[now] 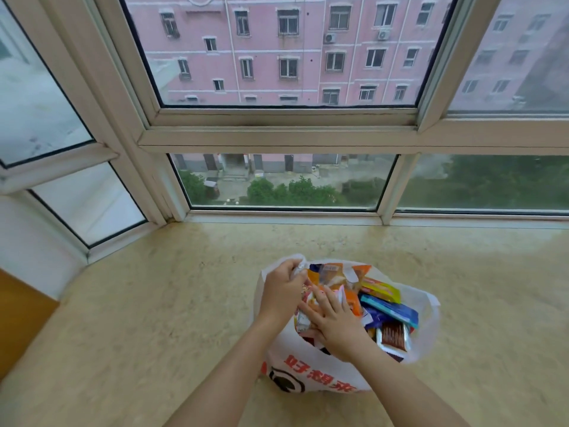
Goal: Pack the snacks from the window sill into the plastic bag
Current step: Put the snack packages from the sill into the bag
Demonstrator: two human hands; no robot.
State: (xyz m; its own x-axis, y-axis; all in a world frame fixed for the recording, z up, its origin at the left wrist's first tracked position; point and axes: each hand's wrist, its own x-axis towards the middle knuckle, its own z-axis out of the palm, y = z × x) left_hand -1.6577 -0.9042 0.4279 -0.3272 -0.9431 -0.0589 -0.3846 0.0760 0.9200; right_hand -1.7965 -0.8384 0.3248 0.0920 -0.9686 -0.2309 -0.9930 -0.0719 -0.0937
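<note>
I see the left hand (284,288) pinching the bunched far-left rim of the white plastic bag (314,369), fingers curled on the film. Right hand (334,323) lies flat, fingers straight, pressing on the snack packets (335,280) in the bag's mouth. Orange wrappers under and beyond that palm; yellow packet (381,290), blue packet (392,309) and brown chocolate wafer (394,335) to its right, all inside the bag. Bag stands on the beige stone window sill (154,303), red print toward me. Window frame (277,132) beyond the bag.

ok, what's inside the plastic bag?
The plastic bag holds snack packets: orange, yellow, blue, brown. Lower layers are hidden by packets and the right hand.
</note>
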